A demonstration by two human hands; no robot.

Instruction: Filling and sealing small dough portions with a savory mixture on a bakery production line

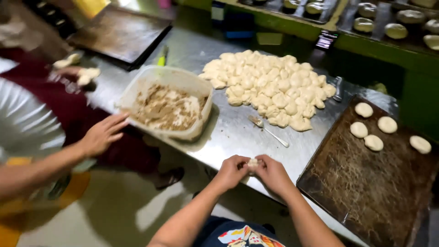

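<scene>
Head view: the left hand (232, 171) and right hand (273, 174) meet over the near edge of the steel table (228, 132), fingers curled shut around a small dough piece (253, 162). It sits pinched between the fingertips of both hands, mostly hidden, so I cannot quite tell how it is shaped. Held past the table edge, it could drop to the floor if the grip slackens, and a hard pinch could tear it. The dough pile (270, 87), spoon (268, 130) and filling tub (167, 103) lie beyond; a co-worker's hand (103, 135) touches the tub. The baking tray (366, 187) is just right.
</scene>
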